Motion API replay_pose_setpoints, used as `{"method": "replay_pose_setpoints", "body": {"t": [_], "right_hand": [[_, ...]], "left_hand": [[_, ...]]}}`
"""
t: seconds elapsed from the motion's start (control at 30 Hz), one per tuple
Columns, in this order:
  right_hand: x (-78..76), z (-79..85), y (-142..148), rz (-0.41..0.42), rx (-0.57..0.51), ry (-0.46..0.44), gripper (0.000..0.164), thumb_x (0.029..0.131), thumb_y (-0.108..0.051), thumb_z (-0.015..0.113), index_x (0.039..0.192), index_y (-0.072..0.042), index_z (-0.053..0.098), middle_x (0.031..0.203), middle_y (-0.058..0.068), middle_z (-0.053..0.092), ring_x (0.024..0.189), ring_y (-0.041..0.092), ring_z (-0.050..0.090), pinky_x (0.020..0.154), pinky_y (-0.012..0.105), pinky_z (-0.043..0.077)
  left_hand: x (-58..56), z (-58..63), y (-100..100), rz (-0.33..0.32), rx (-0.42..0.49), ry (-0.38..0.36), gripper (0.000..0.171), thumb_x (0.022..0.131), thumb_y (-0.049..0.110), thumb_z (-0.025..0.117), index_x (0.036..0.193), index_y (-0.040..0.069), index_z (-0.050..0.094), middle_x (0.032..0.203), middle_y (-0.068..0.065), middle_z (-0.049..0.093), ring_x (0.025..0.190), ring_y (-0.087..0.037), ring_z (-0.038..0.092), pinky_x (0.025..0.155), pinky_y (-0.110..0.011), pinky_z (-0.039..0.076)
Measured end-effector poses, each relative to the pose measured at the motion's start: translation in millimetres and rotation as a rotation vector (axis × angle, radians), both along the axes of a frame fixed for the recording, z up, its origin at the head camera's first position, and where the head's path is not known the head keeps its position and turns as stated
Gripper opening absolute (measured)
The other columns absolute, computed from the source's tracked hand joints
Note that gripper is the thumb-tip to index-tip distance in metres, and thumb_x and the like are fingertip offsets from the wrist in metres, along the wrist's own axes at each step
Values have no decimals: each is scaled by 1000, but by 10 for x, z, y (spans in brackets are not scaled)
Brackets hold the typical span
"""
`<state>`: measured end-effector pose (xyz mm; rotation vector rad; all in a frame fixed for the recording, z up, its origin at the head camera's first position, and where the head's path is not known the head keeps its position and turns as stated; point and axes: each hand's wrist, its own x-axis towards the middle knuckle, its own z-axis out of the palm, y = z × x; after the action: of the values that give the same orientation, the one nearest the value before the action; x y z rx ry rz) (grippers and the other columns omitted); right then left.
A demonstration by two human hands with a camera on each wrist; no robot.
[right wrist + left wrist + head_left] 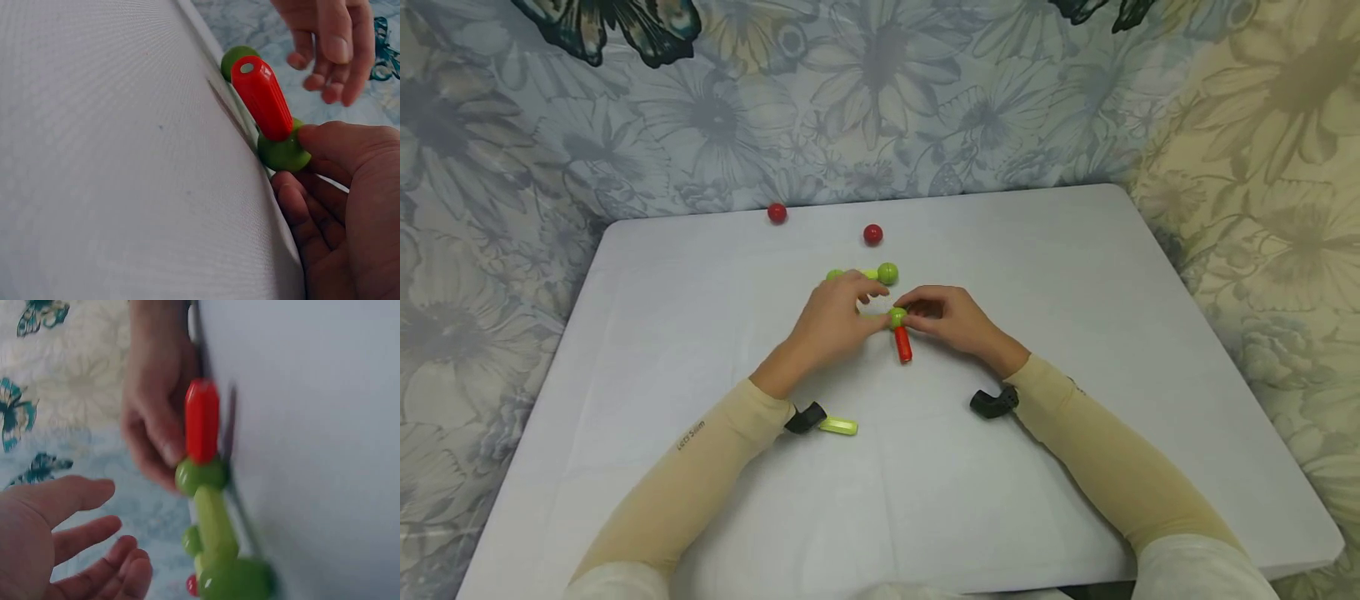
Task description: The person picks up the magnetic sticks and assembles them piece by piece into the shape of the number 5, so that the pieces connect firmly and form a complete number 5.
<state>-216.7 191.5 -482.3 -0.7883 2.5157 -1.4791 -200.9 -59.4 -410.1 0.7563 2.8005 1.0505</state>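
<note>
My right hand (953,318) pinches a green ball (284,150) between thumb and fingers. A red stick (903,343) with a hole in its end is joined to that ball and points toward me. A yellow-green stick (215,522) runs from the same ball to another green ball (234,579). Close by on the left, my left hand (833,321) hovers with loosely extended fingers; the left wrist view shows nothing in its grasp. Just beyond the hands lies a further green ball (887,273), beside a partly hidden yellow-green stick (870,274).
Two red balls lie toward the table's back edge, one farther left (777,213) and one nearer the middle (873,235). A loose yellow-green stick (838,426) lies by my left wrist. White cloth covers the table (1075,275); patterned fabric (880,100) hangs behind.
</note>
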Motion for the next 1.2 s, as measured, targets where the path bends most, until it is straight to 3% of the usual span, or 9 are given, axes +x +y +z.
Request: {"method": "replay_pose_setpoints", "body": {"t": [0.13,0.27,0.4,0.5,0.6,0.73,1.0,1.2], "right_hand": [[3,-2,-4,0,4,3,25,102,-12,78,127,-9,78,114,1,76,98,19,68,92,32,55],[14,-13,20,-13,15,-1,26,102,-13,79,127,-8,78,112,1,76,98,20,67,91,31,55],[19,-25,42,-28,12,-8,25,101,-13,79,126,-9,79,111,1,76,97,20,68,90,31,55],[12,-30,34,-23,3,-12,25,101,-13,79,126,-10,79,110,1,76,97,20,68,90,31,55],[4,-30,19,-10,6,-16,25,102,-13,79,126,-11,79,111,-1,76,97,19,68,90,31,56],[-6,-10,1,-9,-2,-7,23,101,-13,79,125,-12,80,111,-2,76,97,18,68,90,31,56],[2,-3,-12,5,-15,-10,24,101,-10,80,124,-11,80,110,-1,76,96,19,68,90,31,55],[11,-11,-2,-5,0,-12,24,101,-10,79,125,-10,79,111,-2,76,97,19,68,90,33,56]], "left_hand": [[-355,176,-125,36,77,1,31,100,14,82,129,6,78,126,-9,74,107,-26,69,91,-36,57],[-778,275,-134,19,42,1,31,103,11,78,134,8,76,130,-8,73,113,-24,68,97,-35,56],[-1160,242,-76,-41,-75,-47,31,107,12,72,137,8,75,130,-8,71,116,-25,65,99,-38,54],[-1356,162,-45,-76,-153,-79,33,107,8,68,140,7,73,133,-8,70,120,-27,62,101,-40,52],[-1452,86,-22,-99,-217,-93,39,107,4,63,146,6,68,142,-10,66,128,-28,59,107,-42,49],[-1488,12,18,-107,-247,-112,44,105,0,61,149,6,66,149,-10,62,132,-28,57,113,-43,45],[-1498,-167,36,-62,-270,-95,40,105,6,69,145,7,70,142,-10,67,127,-26,61,110,-40,47],[-1482,-166,-3,-77,-266,-96,38,106,12,71,144,5,70,132,-12,70,121,-26,63,106,-40,50]]}}
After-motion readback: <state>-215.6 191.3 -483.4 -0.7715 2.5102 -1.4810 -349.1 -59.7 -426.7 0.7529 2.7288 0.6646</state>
